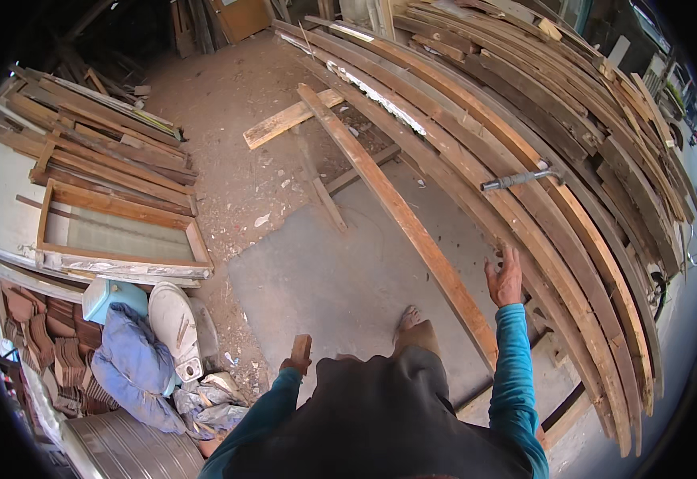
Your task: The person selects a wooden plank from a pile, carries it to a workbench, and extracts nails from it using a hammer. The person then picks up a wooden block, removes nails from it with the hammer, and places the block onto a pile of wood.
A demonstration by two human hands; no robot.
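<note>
— Left side first?
— Lower middle of the frame: your left hand [292, 366] has its fingers wrapped around a short wooden block [303, 348], one end sticking up past your grip.
— And the right?
— Right of centre. Your right hand [505, 281] has its fingers spread beside the long beams [517, 220]; can't tell whether they touch.
— Around you?
— A narrow plank [396, 217] slants from upper middle to lower right, between your hands. Grey-handled tool [513, 181] lies on the beams, upper right.
— Lettering?
— Blue container [122, 298], lower left: too small to tell.
</note>
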